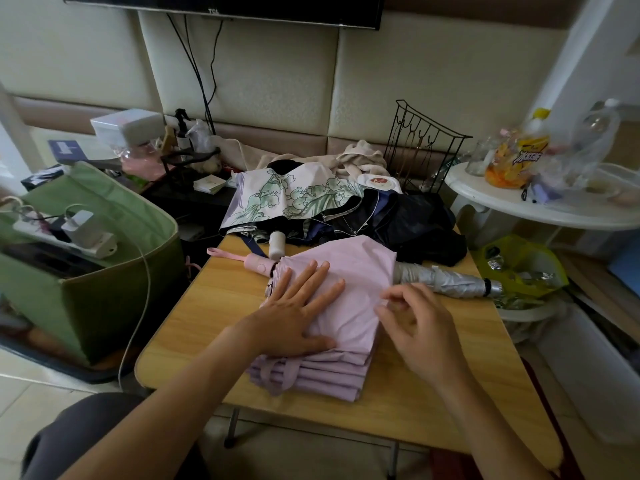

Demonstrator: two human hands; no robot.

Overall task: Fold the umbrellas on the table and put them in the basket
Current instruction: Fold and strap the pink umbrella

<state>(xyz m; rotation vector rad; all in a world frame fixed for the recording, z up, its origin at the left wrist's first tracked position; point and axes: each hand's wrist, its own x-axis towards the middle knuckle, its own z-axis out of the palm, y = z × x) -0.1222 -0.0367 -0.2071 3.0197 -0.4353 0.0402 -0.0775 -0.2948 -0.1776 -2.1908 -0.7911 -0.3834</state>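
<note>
A pink umbrella [360,271] lies collapsed on the wooden table [214,306], its cloth stacked in flat pleats and its pink handle pointing left. My left hand [298,310] presses flat on the cloth with straight fingers. My right hand [415,323] hovers at the cloth's right edge, fingers loosely curled; whether it pinches the fabric is unclear. Behind lie a floral umbrella [294,195] with a white handle, a dark navy umbrella [408,220], and a silver umbrella [446,278] rolled at the right. The green fabric basket [104,299] stands left of the table.
A power strip with chargers [79,233] lies across the basket's top, its cord hanging down. A black wire rack [422,147] and beige cloth sit behind the umbrellas. A white round table [519,202] with bottles stands at the right, a yellow bag [519,268] below it.
</note>
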